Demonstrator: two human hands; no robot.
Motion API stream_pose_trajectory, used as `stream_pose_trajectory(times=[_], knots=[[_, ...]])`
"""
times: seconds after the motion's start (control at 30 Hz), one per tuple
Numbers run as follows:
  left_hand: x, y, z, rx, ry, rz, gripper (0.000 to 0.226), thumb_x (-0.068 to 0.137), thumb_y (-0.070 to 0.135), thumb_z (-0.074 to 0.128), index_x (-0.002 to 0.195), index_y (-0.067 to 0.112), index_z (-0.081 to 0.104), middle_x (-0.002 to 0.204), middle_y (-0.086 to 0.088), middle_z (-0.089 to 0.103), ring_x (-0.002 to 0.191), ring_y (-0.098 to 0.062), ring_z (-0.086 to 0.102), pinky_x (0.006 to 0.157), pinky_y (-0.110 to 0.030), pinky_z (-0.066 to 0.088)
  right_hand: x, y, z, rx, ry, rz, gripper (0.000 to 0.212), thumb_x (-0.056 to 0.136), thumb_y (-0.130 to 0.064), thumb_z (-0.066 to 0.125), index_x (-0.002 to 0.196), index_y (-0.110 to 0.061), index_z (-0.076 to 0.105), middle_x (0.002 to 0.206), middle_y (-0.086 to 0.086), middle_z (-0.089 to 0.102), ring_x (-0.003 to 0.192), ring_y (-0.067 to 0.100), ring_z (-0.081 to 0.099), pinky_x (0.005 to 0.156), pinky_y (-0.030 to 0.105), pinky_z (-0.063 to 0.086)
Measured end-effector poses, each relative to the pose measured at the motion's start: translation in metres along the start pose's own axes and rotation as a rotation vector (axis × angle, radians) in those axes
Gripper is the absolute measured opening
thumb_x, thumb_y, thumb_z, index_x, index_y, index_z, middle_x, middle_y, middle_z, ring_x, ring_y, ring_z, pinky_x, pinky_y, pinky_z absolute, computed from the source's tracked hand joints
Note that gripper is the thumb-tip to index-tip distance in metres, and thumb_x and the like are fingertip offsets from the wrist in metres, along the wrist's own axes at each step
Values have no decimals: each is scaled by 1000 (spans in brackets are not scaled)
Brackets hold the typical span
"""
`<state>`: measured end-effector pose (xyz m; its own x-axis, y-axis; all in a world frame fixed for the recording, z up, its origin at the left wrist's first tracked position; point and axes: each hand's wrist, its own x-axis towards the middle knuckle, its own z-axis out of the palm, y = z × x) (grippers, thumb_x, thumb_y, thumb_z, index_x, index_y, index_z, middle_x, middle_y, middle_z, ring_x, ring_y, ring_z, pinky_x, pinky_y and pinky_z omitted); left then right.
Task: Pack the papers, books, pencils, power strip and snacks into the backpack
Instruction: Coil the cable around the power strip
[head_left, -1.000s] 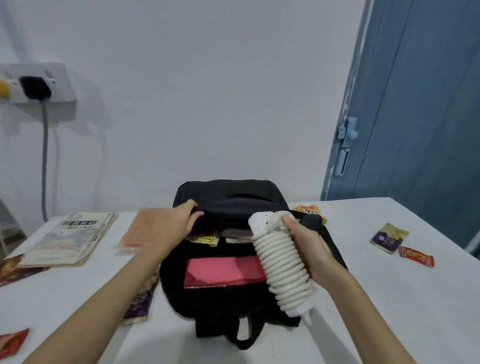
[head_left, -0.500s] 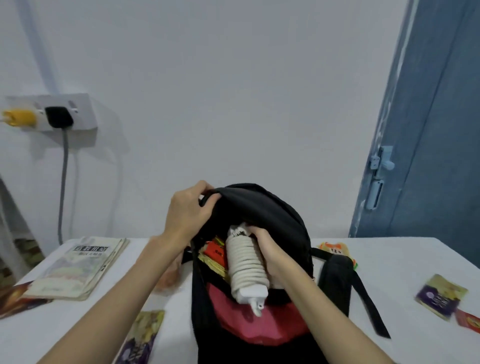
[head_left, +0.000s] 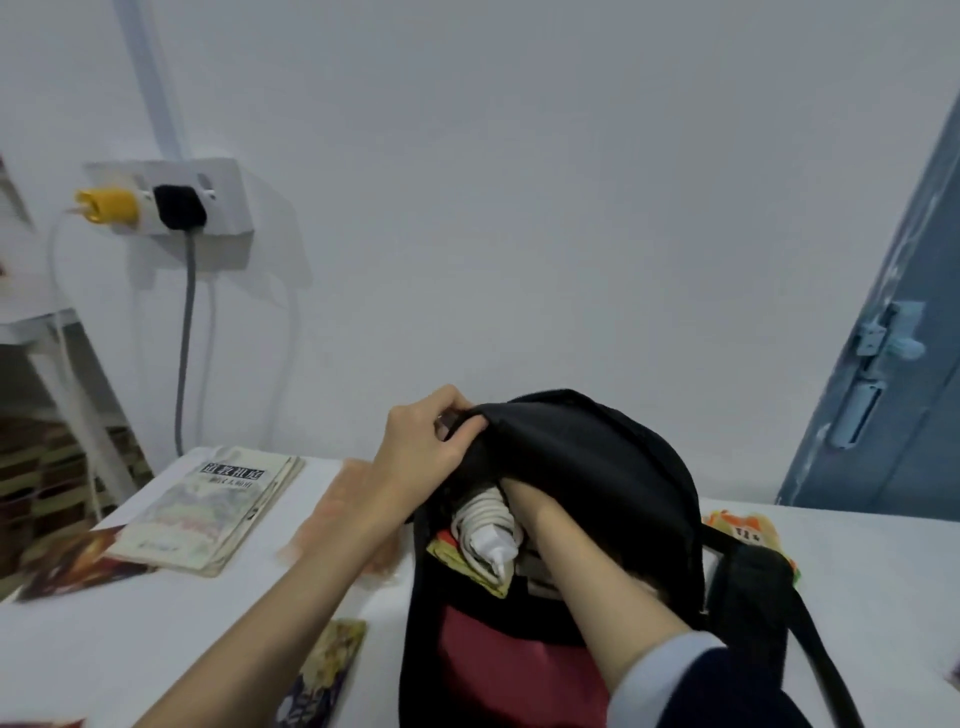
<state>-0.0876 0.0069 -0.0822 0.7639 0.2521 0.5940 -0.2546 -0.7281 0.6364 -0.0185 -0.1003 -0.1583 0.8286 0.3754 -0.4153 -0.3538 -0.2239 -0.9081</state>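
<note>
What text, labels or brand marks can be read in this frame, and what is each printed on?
Booklet at the left on the table: a dark title band with large white Chinese characters, too blurred to transcribe with confidence; smaller line under it unreadable.
Orange snack packet behind the backpack: dark marks, blurred.
Purple snack packet at the near edge: print unreadable.
Nothing else carries text.

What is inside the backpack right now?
In the backpack: the coiled power strip, with the right hand reaching in beside it, a yellow packet and something red. The flap hides the right fingers and anything deeper.
</note>
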Motion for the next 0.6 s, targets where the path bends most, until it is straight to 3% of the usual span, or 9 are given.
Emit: stream_pose_trajectory(times=[0.1, 0.17, 0.23, 0.3, 0.37, 0.43, 0.5, 0.53, 0.6], knots=[[-3, -8, 3, 1, -21, -60, 9, 81, 21, 70, 79, 15, 64, 76, -5, 68, 58, -9, 51, 65, -26, 47, -12, 6, -11, -88, 28, -56, 40, 100, -27, 37, 130, -4, 50, 123, 3, 54, 125, 29, 50, 83, 26, 41], [-4, -10, 7, -4, -36, -77, 9, 82, 22, 69, 81, 15, 64, 77, -3, 67, 66, -14, 57, 67, -23, 46, -26, 9, -13, -160, 59, -101, 39, 100, -26, 38, 129, -4, 51, 125, 6, 54, 125, 27, 49, 88, 24, 39], [-7, -12, 11, -22, -49, -121, 8, 82, 22, 68, 81, 15, 64, 77, 0, 66, 74, -19, 60, 69, -23, 47, -40, 16, -13, -321, 50, -194, 40, 95, -32, 43, 124, -7, 55, 128, 10, 58, 119, 25, 54, 100, 31, 42], [-12, -14, 12, -35, -58, -161, 6, 82, 22, 68, 81, 19, 63, 79, 2, 65, 77, -21, 61, 72, -26, 49, -62, 25, -17, -488, 33, -330, 40, 89, -33, 54, 121, -11, 59, 120, 7, 64, 110, 19, 59, 96, 31, 46], [-15, -19, 10, -83, -79, -194, 7, 81, 21, 70, 85, 21, 64, 85, 7, 66, 77, -24, 61, 76, -33, 53, -85, 34, -28, -521, 143, -502, 32, 86, -23, 63, 117, -14, 64, 110, 0, 68, 100, 10, 62, 88, 27, 50], [-19, -19, 3, -186, -166, -246, 20, 79, 23, 72, 98, 22, 65, 97, 12, 65, 80, -24, 63, 78, -34, 55, -110, 32, -38, -455, 368, -808, 22, 83, -17, 66, 105, -17, 69, 101, -7, 67, 89, 3, 61, 79, 24, 51], [-28, -18, -6, -311, -289, -302, 32, 78, 20, 74, 108, 20, 63, 101, 10, 65, 87, -6, 63, 79, -12, 50, -118, 22, -45, -728, 639, -1069, 33, 78, -31, 66, 110, -23, 65, 115, -6, 61, 105, 8, 53, 85, 22, 44], [-32, -16, -8, -323, -359, -314, 35, 77, 17, 74, 110, 19, 62, 100, 9, 65, 86, 5, 60, 75, -2, 44, -116, 19, -49, -905, 706, -1109, 47, 74, -41, 64, 118, -26, 61, 127, -1, 56, 118, 15, 47, 92, 28, 40], [-45, -21, -18, -302, -485, -315, 38, 76, 15, 75, 111, 21, 61, 102, 13, 64, 92, 11, 56, 72, 5, 38, -106, 17, -46, -1143, 596, -1032, 68, 73, -60, 50, 135, -32, 46, 149, 3, 37, 139, 23, 29, 108, 47, 27]])
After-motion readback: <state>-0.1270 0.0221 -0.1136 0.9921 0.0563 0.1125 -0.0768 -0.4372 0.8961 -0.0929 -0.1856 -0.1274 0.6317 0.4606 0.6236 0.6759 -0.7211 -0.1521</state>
